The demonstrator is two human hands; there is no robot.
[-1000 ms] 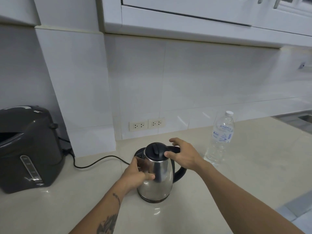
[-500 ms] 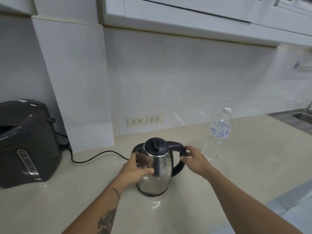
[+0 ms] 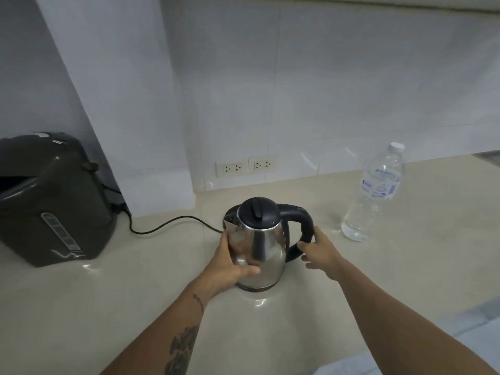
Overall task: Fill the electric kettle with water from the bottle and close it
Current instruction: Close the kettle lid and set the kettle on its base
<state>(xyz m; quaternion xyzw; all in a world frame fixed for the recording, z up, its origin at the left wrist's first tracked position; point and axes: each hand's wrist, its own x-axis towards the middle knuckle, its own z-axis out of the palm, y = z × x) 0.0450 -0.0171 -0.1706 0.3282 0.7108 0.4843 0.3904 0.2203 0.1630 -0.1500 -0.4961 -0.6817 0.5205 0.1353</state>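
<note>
**Both hands on the kettle, lid down**

I see the electric kettle (image 3: 259, 239) upright at the middle of the bench (image 3: 392, 280), its black lid (image 3: 257, 212) down. My left hand (image 3: 230, 269) wraps the steel body from about 8 o'clock, thumb across the front, a grip closed on the kettle. My right hand (image 3: 319, 249) is at 3 o'clock on the black handle (image 3: 304, 228); the upper fingers curl round it while the lower ones look loose, so I'd call it a light hold, though the angle is poor. The water bottle (image 3: 376, 193) stands capped and upright at 2 o'clock, well apart from the kettle. A black cord (image 3: 167, 226) runs off at 9 o'clock towards a dark appliance (image 3: 51, 201). Two wall sockets (image 3: 246, 167) sit at 12 o'clock.
</note>
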